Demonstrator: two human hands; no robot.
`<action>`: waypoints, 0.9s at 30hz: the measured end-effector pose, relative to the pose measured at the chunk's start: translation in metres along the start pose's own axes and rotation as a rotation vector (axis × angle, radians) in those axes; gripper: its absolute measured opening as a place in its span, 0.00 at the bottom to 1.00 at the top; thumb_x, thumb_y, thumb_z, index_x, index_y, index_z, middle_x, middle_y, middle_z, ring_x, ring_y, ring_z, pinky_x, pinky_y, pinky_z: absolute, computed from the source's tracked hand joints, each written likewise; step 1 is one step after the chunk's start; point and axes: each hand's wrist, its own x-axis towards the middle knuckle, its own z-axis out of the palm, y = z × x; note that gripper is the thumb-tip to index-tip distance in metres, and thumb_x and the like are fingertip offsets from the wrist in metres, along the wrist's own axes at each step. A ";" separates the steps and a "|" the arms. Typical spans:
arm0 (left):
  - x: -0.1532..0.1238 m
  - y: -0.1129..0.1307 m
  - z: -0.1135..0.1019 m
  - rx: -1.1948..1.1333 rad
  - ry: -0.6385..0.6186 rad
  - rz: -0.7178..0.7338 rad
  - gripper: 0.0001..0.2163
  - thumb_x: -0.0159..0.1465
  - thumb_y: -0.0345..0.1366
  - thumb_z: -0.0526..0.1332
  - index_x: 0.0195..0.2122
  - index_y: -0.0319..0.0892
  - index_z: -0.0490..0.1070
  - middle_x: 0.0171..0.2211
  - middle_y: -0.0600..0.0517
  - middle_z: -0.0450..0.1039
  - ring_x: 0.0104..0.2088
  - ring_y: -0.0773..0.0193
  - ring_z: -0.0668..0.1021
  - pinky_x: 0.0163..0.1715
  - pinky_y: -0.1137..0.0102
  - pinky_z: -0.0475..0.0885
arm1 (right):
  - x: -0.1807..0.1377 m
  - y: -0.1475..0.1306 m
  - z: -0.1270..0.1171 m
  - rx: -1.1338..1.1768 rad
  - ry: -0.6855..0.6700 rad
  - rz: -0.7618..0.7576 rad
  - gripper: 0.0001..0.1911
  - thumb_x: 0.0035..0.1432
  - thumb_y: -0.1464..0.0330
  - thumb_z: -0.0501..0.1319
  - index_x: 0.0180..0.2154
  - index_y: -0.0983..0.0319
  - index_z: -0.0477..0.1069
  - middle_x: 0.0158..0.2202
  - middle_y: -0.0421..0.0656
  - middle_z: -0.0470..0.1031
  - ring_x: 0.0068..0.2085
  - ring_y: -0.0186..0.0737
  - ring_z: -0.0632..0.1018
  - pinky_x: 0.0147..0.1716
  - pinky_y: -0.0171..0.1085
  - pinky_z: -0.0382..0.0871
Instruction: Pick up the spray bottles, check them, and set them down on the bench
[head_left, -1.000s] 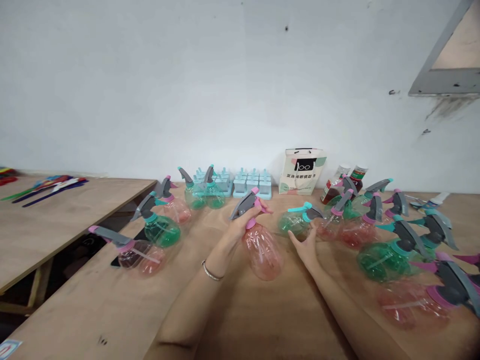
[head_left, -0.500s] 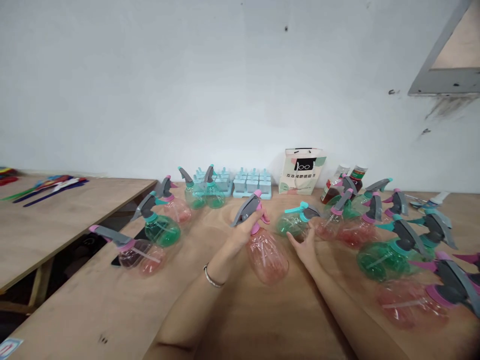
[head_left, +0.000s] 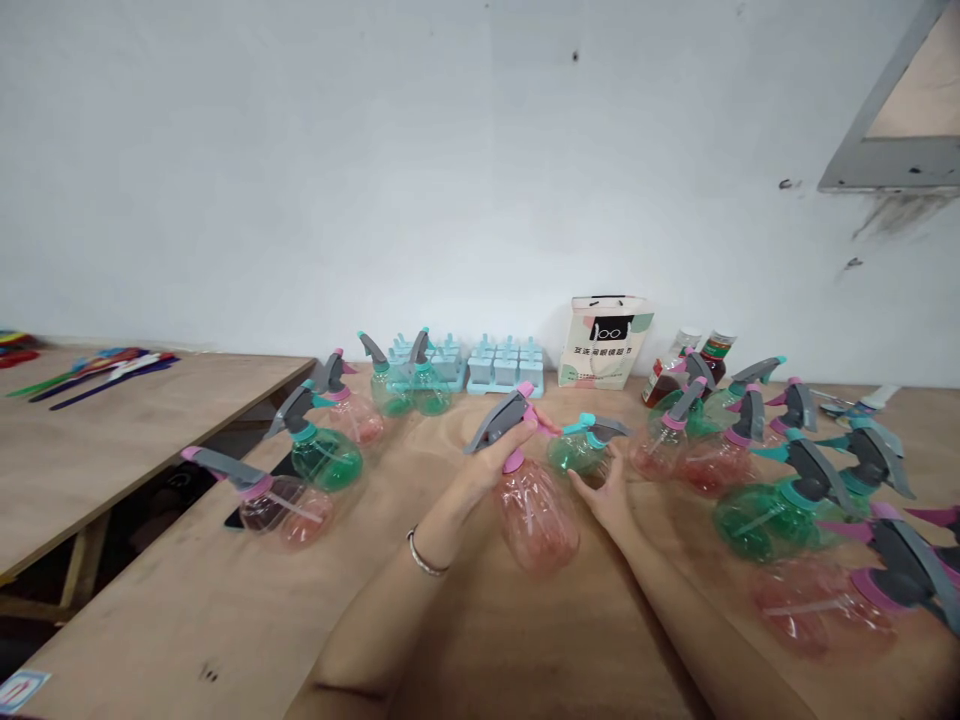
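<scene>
My left hand (head_left: 506, 450) is closed around the neck and grey-and-pink trigger head of a pink spray bottle (head_left: 538, 520). That clear, round-bodied bottle is tilted, its head up and to the left. Beyond it and to the right, my right hand (head_left: 606, 495) grips a green spray bottle (head_left: 571, 452) with a turquoise collar and grey trigger. The thumb lies on the near side and the fingers on the right side, partly hidden by the bottle. Several more pink and green spray bottles (head_left: 765, 515) crowd together on the right.
Along the left table edge stand several spray bottles (head_left: 326, 460), with a dark phone-like slab (head_left: 234, 520) under them. Light-blue ice-pop moulds (head_left: 504, 372), a paper bag (head_left: 600, 350) and sauce bottles (head_left: 716, 350) line the wall. A second table (head_left: 135, 430) is at left, across a gap.
The green spray bottle in my right hand has shifted slightly left and its head has turned. My left hand has barely moved, still holding the pink bottle.
</scene>
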 end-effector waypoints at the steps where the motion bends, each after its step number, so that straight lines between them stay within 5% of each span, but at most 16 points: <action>1: 0.001 0.001 0.000 -0.023 0.001 0.014 0.14 0.59 0.50 0.62 0.26 0.44 0.72 0.26 0.50 0.74 0.33 0.58 0.77 0.38 0.64 0.72 | 0.000 0.000 0.000 0.001 -0.002 0.001 0.43 0.48 0.53 0.71 0.60 0.59 0.56 0.58 0.56 0.67 0.54 0.55 0.76 0.54 0.59 0.71; 6: -0.001 0.002 0.002 -0.025 0.175 0.054 0.16 0.60 0.49 0.61 0.22 0.44 0.70 0.23 0.52 0.72 0.29 0.61 0.76 0.38 0.65 0.71 | 0.000 0.000 0.000 -0.009 0.008 -0.008 0.43 0.48 0.53 0.71 0.60 0.58 0.56 0.58 0.56 0.67 0.54 0.55 0.75 0.55 0.59 0.71; 13: -0.003 -0.002 0.001 -0.031 0.004 0.096 0.14 0.62 0.48 0.60 0.28 0.43 0.74 0.29 0.50 0.77 0.40 0.56 0.80 0.49 0.63 0.71 | -0.001 -0.002 -0.001 -0.043 0.021 -0.026 0.43 0.47 0.52 0.70 0.59 0.59 0.57 0.57 0.56 0.68 0.54 0.56 0.76 0.52 0.57 0.73; 18: -0.005 0.005 0.002 0.067 0.092 0.023 0.16 0.62 0.49 0.61 0.23 0.43 0.70 0.24 0.52 0.72 0.29 0.62 0.76 0.37 0.66 0.73 | 0.000 -0.002 0.000 -0.043 0.005 -0.028 0.43 0.48 0.52 0.70 0.60 0.60 0.57 0.57 0.57 0.68 0.53 0.55 0.77 0.52 0.58 0.74; 24: -0.008 0.015 0.003 0.125 -0.186 -0.023 0.12 0.58 0.48 0.65 0.32 0.44 0.76 0.31 0.50 0.75 0.30 0.61 0.75 0.32 0.65 0.71 | 0.000 -0.003 0.000 -0.020 -0.020 -0.052 0.42 0.48 0.53 0.71 0.60 0.58 0.58 0.57 0.55 0.69 0.54 0.54 0.76 0.54 0.58 0.73; 27: -0.007 0.011 0.006 0.146 -0.108 -0.015 0.13 0.60 0.48 0.63 0.27 0.44 0.73 0.26 0.51 0.72 0.26 0.64 0.72 0.28 0.67 0.69 | 0.000 -0.004 0.000 -0.028 -0.028 -0.059 0.41 0.48 0.54 0.70 0.60 0.58 0.58 0.57 0.55 0.69 0.54 0.54 0.76 0.53 0.58 0.73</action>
